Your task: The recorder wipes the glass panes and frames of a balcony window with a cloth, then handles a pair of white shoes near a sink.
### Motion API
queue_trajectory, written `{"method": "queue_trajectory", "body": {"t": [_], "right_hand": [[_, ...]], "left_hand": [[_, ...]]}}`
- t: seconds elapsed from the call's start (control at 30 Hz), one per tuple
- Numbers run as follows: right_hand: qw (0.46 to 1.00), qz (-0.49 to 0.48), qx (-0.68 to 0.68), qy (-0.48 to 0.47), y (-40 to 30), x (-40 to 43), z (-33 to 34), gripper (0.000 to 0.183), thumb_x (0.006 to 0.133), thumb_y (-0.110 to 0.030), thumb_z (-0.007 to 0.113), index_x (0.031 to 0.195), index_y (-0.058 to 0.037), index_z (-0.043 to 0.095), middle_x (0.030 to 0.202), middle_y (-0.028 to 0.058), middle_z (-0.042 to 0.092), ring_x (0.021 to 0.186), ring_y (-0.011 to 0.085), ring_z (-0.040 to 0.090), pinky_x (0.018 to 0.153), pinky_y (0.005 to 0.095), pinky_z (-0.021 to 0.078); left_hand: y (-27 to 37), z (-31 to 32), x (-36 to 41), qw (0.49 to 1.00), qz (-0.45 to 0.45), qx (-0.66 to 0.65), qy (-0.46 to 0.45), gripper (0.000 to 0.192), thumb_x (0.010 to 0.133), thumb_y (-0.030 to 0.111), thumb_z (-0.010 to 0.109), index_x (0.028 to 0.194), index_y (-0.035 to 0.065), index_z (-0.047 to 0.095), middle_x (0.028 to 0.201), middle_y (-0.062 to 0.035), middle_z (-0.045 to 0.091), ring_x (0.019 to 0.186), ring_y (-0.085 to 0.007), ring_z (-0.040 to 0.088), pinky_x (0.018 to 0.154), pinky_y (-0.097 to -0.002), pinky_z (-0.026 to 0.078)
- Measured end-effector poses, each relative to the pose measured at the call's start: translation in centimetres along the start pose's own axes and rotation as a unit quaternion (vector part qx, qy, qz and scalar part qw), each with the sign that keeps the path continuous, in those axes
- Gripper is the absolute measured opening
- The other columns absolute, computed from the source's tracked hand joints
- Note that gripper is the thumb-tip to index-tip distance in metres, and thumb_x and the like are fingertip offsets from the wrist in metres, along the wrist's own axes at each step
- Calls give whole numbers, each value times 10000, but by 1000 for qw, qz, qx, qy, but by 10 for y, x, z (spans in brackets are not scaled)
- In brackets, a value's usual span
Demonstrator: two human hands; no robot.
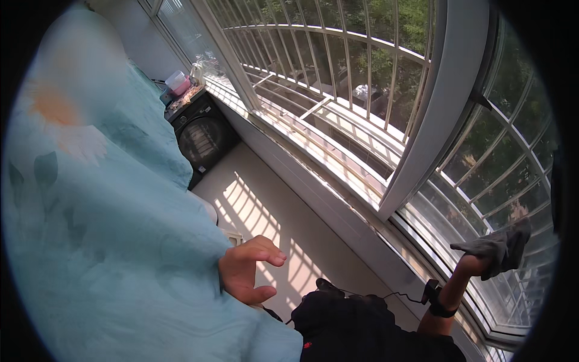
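My left hand (249, 271) comes out past the edge of a hanging light teal fabric (135, 253) with a flower print. Its fingers and thumb curve apart with nothing between them. My right hand (502, 251) wears a dark grey glove, its thumb spread from the fingers. It is raised in front of a window pane (493, 181) at the right; whether it touches the glass I cannot tell. A black strap (441, 305) with a small device sits around my right forearm, and a thin cable runs from it.
A white window frame (429, 113) and sill (316, 149) run along the wall, with white metal bars (334, 59) outside. A black front-loading washing machine (206, 135) stands at the far end, bearing pink and clear plastic containers (178, 83). Barred sunlight falls on the floor (258, 181).
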State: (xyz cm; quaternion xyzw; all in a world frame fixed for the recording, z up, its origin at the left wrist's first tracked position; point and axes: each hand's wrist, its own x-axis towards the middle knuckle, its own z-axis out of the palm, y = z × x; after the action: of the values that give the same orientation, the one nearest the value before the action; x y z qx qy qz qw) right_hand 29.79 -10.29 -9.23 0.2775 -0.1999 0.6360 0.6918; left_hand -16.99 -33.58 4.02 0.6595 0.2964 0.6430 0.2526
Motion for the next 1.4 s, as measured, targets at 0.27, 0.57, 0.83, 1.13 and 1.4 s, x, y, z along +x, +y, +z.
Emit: {"method": "queue_trajectory", "body": {"t": [0.27,0.57,0.83,1.13,1.4], "right_hand": [[963,144,-75,216,199,-47,-34,415,1078,-319,441,1419,-84,472,1282,16,582,1128,126,591,1031,285,449],[920,266,-249,142,520,-7,-82,310,1054,-206,493,1282,0,527,1226,90,602,1061,205,607,957,328,489],[823,76,-540,-161,774,92,-72,225,1032,-106,540,1160,75,576,1177,156,621,1001,275,621,892,365,524],[750,41,-589,-299,932,127,-80,583,525,-362,867,793,46,548,879,234,552,795,449,574,867,541,494],[735,26,-603,-310,1089,117,-127,547,725,-444,770,908,32,572,934,197,562,857,398,580,858,503,495]], "left_hand": [[73,-119,-31,927,166,202,267,979,850,519,754,1610,218,215,1559,-143,387,1275,-328,529,911,-449,446],[19,-196,-37,738,336,558,178,791,823,303,805,1416,-50,419,1494,-272,455,1318,-392,504,1114,-491,380],[-103,-328,73,791,9,469,393,237,849,80,633,1036,16,503,806,-100,573,688,-175,540,661,-299,466],[-202,-481,171,860,-166,413,251,409,728,164,881,1031,1,659,932,-114,693,828,-226,669,751,-321,519],[-232,-677,192,881,-54,421,208,222,676,30,827,833,-1,674,713,-100,668,620,-227,641,580,-301,481]]}}
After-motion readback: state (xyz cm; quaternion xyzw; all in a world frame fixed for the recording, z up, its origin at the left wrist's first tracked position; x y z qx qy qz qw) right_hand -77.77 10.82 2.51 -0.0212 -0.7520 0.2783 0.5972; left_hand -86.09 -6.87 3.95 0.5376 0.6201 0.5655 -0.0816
